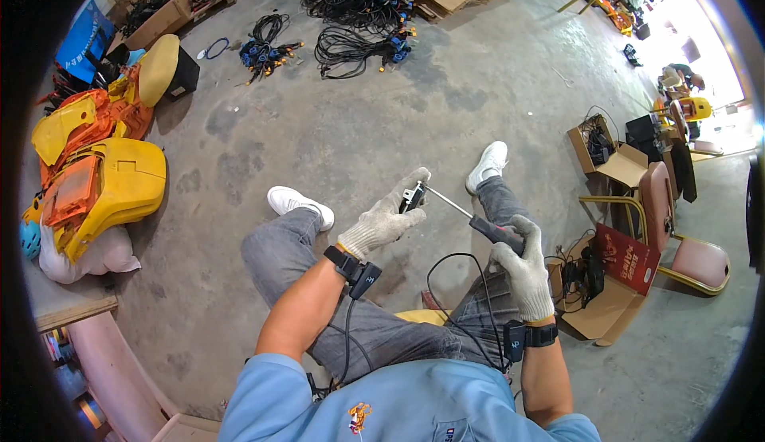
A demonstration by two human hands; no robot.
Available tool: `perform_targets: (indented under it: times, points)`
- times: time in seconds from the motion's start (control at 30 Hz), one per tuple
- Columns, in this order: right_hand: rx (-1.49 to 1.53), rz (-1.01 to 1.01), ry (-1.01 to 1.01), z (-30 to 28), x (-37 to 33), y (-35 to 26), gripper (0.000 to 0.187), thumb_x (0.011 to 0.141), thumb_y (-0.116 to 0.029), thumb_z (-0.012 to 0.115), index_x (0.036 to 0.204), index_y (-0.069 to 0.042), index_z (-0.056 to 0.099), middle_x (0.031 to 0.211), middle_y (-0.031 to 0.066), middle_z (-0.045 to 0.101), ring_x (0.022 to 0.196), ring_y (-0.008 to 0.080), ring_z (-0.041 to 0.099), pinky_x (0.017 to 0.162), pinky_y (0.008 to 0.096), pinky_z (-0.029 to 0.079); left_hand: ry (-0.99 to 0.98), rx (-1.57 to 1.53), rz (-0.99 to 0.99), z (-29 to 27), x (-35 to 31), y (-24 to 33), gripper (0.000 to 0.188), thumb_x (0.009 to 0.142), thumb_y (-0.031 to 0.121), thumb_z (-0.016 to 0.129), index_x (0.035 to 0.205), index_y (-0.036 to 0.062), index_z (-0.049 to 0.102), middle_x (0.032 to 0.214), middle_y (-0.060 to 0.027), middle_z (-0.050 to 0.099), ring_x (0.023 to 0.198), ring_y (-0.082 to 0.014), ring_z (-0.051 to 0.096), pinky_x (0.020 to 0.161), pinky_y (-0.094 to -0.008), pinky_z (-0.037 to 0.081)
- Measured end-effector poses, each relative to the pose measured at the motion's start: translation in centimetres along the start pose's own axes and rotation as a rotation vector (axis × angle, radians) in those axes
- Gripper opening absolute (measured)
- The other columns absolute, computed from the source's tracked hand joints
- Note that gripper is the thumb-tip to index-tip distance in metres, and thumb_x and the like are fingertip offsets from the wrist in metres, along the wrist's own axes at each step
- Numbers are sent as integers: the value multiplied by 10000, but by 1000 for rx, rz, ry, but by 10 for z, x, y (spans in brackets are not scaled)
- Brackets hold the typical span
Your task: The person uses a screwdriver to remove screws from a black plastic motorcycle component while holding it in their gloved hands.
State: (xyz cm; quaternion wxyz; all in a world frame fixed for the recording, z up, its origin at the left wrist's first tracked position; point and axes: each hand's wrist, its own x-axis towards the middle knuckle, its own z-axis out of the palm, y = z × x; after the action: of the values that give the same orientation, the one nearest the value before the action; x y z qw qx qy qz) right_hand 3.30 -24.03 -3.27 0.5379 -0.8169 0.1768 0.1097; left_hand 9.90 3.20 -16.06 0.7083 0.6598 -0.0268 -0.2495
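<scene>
My left hand (389, 220), in a pale knit work glove, is closed around a small black part with a silvery metal piece (412, 196), held up between my knees. Its exact kind is too small to make out. My right hand (522, 267), gloved the same way, grips the dark handle of a screwdriver (488, 229). The thin metal shaft slants up to the left, and its tip meets or nearly meets the part. Black devices with cables are strapped to both wrists.
Yellow and orange plastic shells (123, 191) are piled at left. Bundled black cables (362, 3) lie on the floor ahead. At right stand an open carton (602, 314) of black items, a red box (625, 259) and a pinkish chair (657, 203). A person (681, 79) is far right.
</scene>
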Motion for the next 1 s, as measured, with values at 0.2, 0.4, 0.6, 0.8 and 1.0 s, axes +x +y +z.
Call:
perform_targets:
  times: [0.2,0.4,0.6,0.8,1.0]
  points:
    - [158,170,19,-1,6,-5,587,1002,-249,690,1491,18,504,1170,122,689,915,124,653,766,285,554,-1,11,-6,-1,0,-1,838,974,126,723,1720,222,353,1421,-45,638,1059,-140,631,884,-327,565]
    - [-15,1,25,0,1,-6,592,1036,-281,665,1511,25,489,1154,123,687,933,132,666,789,299,567,-13,80,-99,-2,-3,19,844,966,133,718,1719,228,350,1538,-45,595,1209,-163,633,1014,-335,544]
    - [236,123,-2,0,7,3,612,1001,-170,690,1524,28,442,1116,109,655,874,157,656,777,300,559,-2,43,24,-3,2,-5,859,961,158,726,1723,265,344,1435,-42,639,1135,-162,637,1004,-338,539]
    - [-77,-33,26,-2,6,10,664,998,-240,695,1535,64,447,1229,164,683,1091,220,670,965,351,544,15,107,-32,-2,0,-2,862,959,151,729,1724,249,343,1377,-32,655,1074,-150,639,952,-326,552]
    - [308,110,30,-1,10,13,596,999,-167,687,1522,-2,452,1170,137,614,840,155,667,726,288,574,20,118,73,-2,5,-8,857,958,156,736,1720,239,352,1336,-19,661,937,-111,609,841,-291,550]
